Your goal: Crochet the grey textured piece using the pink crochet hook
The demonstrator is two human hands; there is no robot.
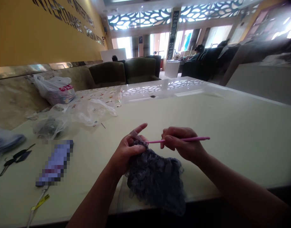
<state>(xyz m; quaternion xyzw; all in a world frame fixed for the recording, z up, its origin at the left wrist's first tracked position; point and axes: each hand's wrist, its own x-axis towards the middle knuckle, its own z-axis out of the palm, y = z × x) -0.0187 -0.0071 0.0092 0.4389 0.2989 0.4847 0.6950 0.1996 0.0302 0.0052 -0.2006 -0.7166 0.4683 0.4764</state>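
My left hand (131, 147) pinches the top edge of a dark grey-blue, ruffled crochet piece (159, 180), its index finger stretched out. A strip of sheer ribbon-like yarn (135, 135) runs over the fingers of that hand. In my right hand (180, 142) is a pink crochet hook (195, 139), held like a pen with its thick end pointing right. The hook's tip meets the crochet piece beside my left thumb. The lower part of the piece hangs over the table's front edge.
On the pale table (242, 142), a blurred-out phone-like object (56, 163) with a white cable (37, 202), keys (15, 158) and clear plastic bags (88, 112) lie left. A filled white bag (56, 88) stands behind. Armchairs (140, 68) and a seated person (197, 53) are farther back.
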